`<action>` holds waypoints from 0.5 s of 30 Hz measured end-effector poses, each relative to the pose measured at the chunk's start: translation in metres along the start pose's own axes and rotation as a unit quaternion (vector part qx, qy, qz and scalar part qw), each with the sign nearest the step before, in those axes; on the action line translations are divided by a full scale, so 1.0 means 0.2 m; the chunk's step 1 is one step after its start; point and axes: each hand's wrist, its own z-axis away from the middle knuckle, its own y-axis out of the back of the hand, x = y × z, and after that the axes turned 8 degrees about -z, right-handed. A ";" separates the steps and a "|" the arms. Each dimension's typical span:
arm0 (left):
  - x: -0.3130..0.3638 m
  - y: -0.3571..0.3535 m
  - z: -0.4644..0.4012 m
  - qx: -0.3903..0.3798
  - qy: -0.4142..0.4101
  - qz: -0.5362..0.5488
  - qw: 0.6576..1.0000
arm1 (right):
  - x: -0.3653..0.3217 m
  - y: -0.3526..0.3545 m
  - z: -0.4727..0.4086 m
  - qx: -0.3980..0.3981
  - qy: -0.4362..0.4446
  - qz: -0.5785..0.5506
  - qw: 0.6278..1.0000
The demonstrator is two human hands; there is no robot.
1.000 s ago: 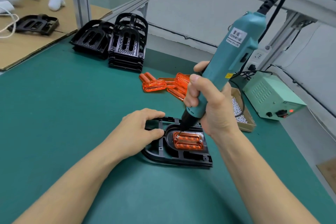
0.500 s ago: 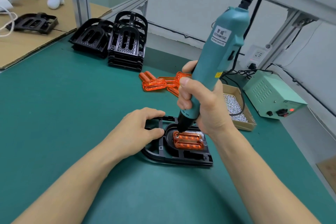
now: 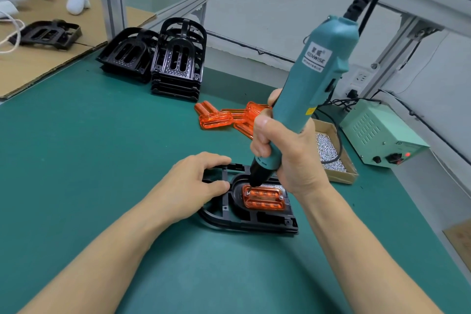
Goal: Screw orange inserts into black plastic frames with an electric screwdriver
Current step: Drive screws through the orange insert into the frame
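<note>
A black plastic frame [image 3: 244, 222] lies flat on the green mat with an orange insert [image 3: 263, 197] seated in its recess. My left hand [image 3: 193, 181] grips the frame's left edge, thumb and fingers curled around its ribs. My right hand [image 3: 283, 155] grips the teal electric screwdriver [image 3: 311, 84], which stands almost upright, leaning right. Its black tip sits at the insert's upper left corner. A screw head shows at the insert's right end.
Stacks of black frames [image 3: 178, 64] stand at the back. Loose orange inserts [image 3: 229, 117] lie behind my hands. A cardboard box of screws [image 3: 331, 155] and a green power supply [image 3: 382, 132] sit at right. Cardboard [image 3: 38, 64] with another frame lies far left.
The screwdriver has tipped more upright and its top has swung left, while its tip stays at the insert's upper left corner. My left hand has not moved.
</note>
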 end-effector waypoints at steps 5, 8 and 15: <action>0.00 0.00 0.00 -0.001 0.007 0.004 1.000 | 0.00 0.00 0.01 -0.027 -0.006 -0.025 0.999; 0.00 0.00 0.00 -0.001 0.009 0.011 1.000 | -0.01 0.00 0.01 -0.032 -0.005 -0.026 0.999; -0.01 0.00 0.00 0.003 0.008 0.013 1.000 | -0.05 0.00 0.03 0.058 0.051 -0.066 0.995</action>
